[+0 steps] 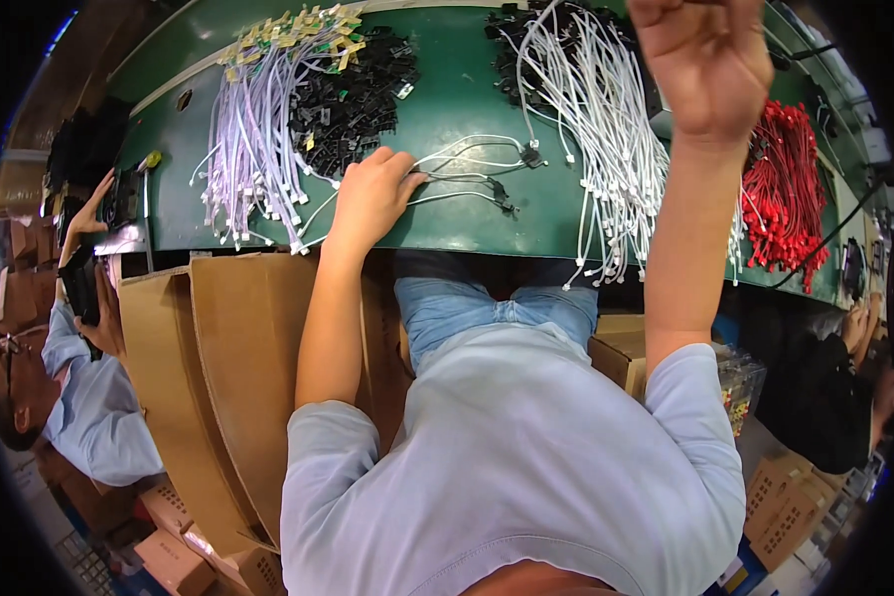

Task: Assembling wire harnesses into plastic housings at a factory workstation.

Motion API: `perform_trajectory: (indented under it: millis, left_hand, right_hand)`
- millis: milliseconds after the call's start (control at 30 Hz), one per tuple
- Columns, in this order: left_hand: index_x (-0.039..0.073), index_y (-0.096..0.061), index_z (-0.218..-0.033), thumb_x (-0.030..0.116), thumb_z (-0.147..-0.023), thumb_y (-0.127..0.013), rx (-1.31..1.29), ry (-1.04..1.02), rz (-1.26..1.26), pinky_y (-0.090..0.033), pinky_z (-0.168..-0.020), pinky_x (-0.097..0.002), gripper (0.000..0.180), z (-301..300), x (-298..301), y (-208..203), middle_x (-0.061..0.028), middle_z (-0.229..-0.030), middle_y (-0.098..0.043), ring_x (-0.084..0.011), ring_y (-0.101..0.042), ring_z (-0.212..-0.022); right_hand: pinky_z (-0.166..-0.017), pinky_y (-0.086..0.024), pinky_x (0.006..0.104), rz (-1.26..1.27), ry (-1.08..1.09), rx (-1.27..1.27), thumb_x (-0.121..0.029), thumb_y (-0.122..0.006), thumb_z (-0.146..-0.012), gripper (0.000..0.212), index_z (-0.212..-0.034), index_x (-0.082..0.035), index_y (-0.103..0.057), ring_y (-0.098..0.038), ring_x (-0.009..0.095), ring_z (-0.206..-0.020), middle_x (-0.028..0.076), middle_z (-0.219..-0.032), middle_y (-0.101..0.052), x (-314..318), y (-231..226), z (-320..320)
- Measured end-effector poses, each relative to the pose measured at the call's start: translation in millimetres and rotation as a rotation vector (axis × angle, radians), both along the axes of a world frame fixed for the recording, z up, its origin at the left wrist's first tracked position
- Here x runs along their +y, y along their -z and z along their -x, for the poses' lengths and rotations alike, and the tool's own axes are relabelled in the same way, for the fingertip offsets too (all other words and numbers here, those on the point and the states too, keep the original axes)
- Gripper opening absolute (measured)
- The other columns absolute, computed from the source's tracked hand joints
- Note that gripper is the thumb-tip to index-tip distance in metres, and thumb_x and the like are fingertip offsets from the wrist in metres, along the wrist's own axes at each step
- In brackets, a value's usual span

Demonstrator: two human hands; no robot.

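Note:
My left hand (375, 195) rests on the green table near its front edge, fingers closed over several thin white cables. To its right these cables (457, 159) fan out, and small black connector pieces (532, 156) sit at their ends. My right hand (710, 74) is raised at the top edge, over the right part of the table, with most of its fingers cut off by the frame. Left of my left hand lies a bundle of pale cables (253, 149) with yellowish ends. Beside that bundle is a heap of small black plastic parts (353, 104).
A large bundle of white cables (606, 129) spreads left of my right forearm, its ends hanging over the table edge. Red cables (785, 189) lie farther right. Open cardboard boxes (253, 368) stand at the left below the table. Another person (89, 397) works at far left, one (815, 387) at far right.

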State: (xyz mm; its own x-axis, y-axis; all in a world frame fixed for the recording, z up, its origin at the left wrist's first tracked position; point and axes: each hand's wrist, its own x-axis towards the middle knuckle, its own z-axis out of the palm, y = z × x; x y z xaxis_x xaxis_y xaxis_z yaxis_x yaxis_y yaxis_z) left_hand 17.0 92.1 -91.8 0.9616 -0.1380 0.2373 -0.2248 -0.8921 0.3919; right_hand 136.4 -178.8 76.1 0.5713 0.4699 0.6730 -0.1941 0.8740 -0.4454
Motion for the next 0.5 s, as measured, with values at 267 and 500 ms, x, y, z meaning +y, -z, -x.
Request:
perform_trajectory:
  millis: [267,500]
  left_hand:
    - [0.006,-0.060,-0.080,0.024,-0.084,-0.068,-0.065,-0.051,-0.083,-0.046,-0.060,-0.0448,0.020,5.2,3.0,-4.4,-0.0125,-0.075,-0.059,-0.0370,-0.058,-0.067]
    - [0.006,-0.057,-0.123,0.018,-0.074,-0.077,0.085,-0.136,-0.120,-0.043,-0.088,-0.0470,0.054,17.5,0.3,-24.4,-0.0108,-0.113,-0.059,-0.0318,-0.055,-0.110]
  right_hand:
    - [-0.058,-0.048,0.0240,0.497,0.817,-0.098,-0.035,-0.047,-0.102,0.042,-0.123,0.001,-0.054,-0.060,0.011,-0.063,0.001,-0.071,-0.061,-84.7,-78.5,37.9]
    - [-0.044,-0.047,0.0262,1.447,0.803,-0.382,-0.024,-0.058,-0.095,0.031,-0.088,0.005,-0.069,-0.060,0.011,-0.051,0.005,-0.062,-0.064,-71.1,-99.7,-33.9]
